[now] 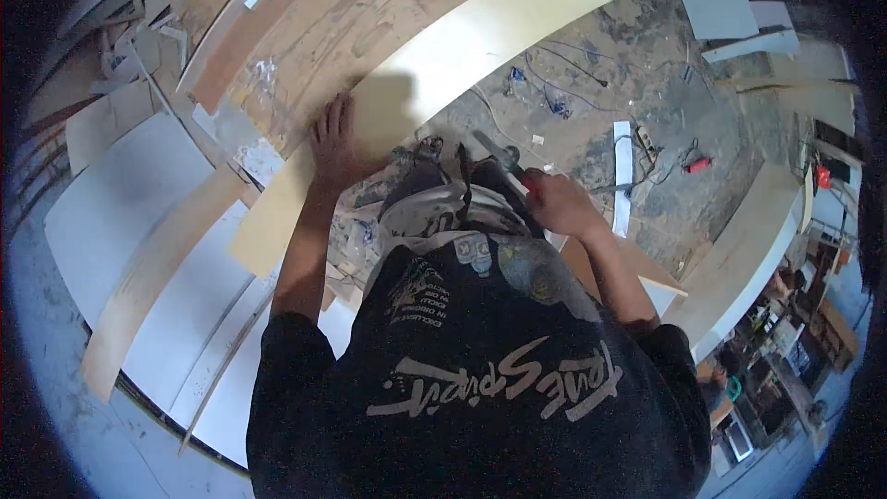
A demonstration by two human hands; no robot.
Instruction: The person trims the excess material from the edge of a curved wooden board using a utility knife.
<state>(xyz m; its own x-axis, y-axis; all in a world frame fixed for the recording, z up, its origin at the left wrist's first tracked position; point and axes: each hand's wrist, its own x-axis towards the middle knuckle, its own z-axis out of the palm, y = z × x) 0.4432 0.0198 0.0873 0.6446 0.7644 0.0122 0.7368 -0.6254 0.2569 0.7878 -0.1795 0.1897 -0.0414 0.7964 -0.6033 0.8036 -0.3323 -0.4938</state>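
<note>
While the left hand (334, 143) lies flat w/ fingers (344, 111) spread and released on the long pale board (480, 42), the right hand (559, 203) is clenched round a red-handled tool (504, 159), its grey front end pointing up-left toward the board's near edge; exact kind of tool can't be told. The board runs from lower left to upper right over a worn brown tabletop (370, 9); 1 shadow of the hand falls on it just right of the fingers. Left of the arm: approx. 3 white panels (120, 212) stacked flat, 1 tan strip (148, 277) lying diagonally across them. On the dusty floor (591, 102) right of the board: 1 white narrow strip (623, 166), 1 small red item (698, 164) w/ black cable, 2 blue scraps (517, 76) near thin wires. Top right: 2 grey-white sheets (716, 2) leaning together. A clear plastic scrap (263, 79) sits on the tabletop, well apart from the hand. Person wears a dark shirt (480, 388) w/ pale lettering, not legible enough to matter.
</note>
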